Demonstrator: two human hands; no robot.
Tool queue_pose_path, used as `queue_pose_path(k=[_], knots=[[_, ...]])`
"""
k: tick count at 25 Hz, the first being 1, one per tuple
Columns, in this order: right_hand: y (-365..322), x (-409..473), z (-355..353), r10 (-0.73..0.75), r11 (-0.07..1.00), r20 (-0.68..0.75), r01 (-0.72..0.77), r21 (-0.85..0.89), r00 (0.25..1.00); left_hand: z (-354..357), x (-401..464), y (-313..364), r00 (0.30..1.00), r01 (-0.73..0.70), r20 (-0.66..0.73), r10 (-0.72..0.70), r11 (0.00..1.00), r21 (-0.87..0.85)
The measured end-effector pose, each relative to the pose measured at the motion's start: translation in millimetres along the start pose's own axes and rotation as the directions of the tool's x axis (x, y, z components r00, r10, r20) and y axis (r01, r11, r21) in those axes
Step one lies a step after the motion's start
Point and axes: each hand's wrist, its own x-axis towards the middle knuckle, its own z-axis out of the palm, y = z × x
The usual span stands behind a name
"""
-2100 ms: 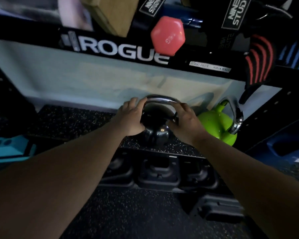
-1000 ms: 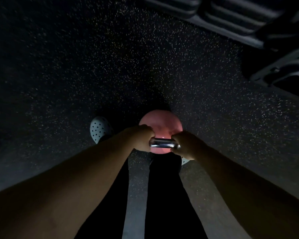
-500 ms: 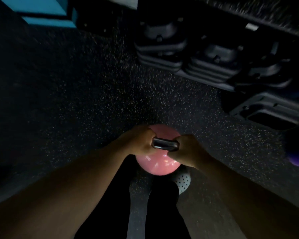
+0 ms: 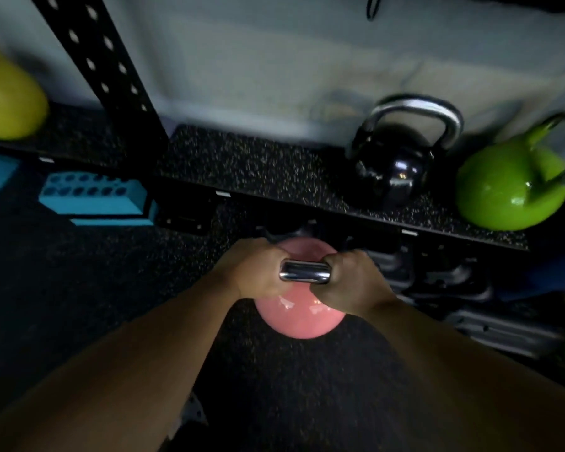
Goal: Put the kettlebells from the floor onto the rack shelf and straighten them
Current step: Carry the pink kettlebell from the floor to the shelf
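A pink kettlebell (image 4: 299,316) with a chrome handle hangs above the dark floor, just in front of and below the rack shelf (image 4: 268,168). My left hand (image 4: 258,272) and my right hand (image 4: 349,283) each grip one end of its handle. On the speckled shelf a black kettlebell (image 4: 392,171) stands upright with its chrome handle up. To its right a green kettlebell (image 4: 509,187) sits tilted, handle leaning right. A yellow-green kettlebell (image 4: 7,96) rests on the shelf at far left.
A black perforated rack upright (image 4: 105,76) rises left of the bare shelf stretch. Blue blocks (image 4: 92,197) lie under the shelf at left. Dark moulded weights (image 4: 454,278) are stacked below the shelf at right. A pale wall backs the shelf.
Both hands left the black kettlebell on the shelf, took the pink one from the floor by my feet and raised it toward the shelf edge; my view tipped up to the rack.
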Motion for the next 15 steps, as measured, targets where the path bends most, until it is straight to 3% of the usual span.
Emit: queue_pose_path(k=[6,9,15], knots=[[-54.3,120.3,-49.4,-0.013,0.999,-0.222,0.004,-0.04,0.975,-108.2,53.6,-80.5,0.984,-0.124,-0.114,0.136,0.986,0.111],[-84.5,179.6,-57.5,0.006,0.999,-0.329,-0.02,-0.042,0.944,-151.0,78.0,-125.3,0.951,-0.12,-0.257,0.174,0.97,0.214],[-118.1,274.9,-53.1,0.027,0.998,-0.281,-0.012,0.054,0.959,-189.6,112.3,-196.7,0.922,0.001,-0.378,0.087,0.974,0.225]])
